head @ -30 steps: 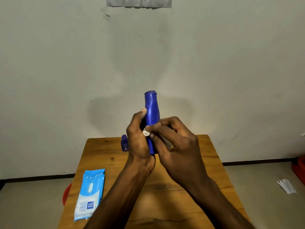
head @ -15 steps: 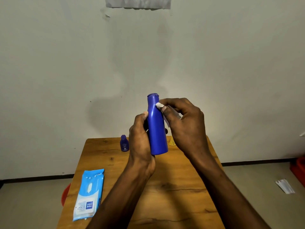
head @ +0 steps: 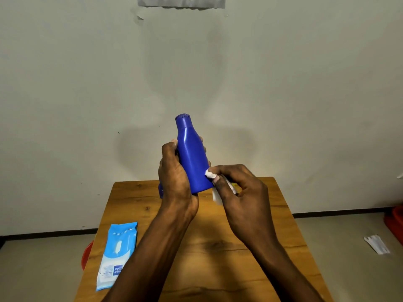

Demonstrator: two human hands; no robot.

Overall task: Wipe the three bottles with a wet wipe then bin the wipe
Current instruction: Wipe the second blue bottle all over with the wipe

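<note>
My left hand (head: pixel 174 175) grips a tall blue bottle (head: pixel 192 155) upright above the far end of the wooden table (head: pixel 218 247). My right hand (head: pixel 239 192) pinches a white wet wipe (head: pixel 211 174) and presses it against the bottle's lower right side. A small blue bottle (head: pixel 161 190) stands at the table's back edge, mostly hidden behind my left wrist. A bit of yellow (head: pixel 234 184) shows behind my right hand; what it is I cannot tell.
A light-blue wet wipe pack (head: pixel 117 253) lies on the table's left side. A red container (head: pixel 87 255) sits on the floor left of the table, another red object (head: pixel 395 223) at the far right. A paper scrap (head: pixel 377 244) lies on the floor.
My right hand slid the wipe from near the bottle's cap down to its lower side. The bottle turned in my left hand, showing a broader face.
</note>
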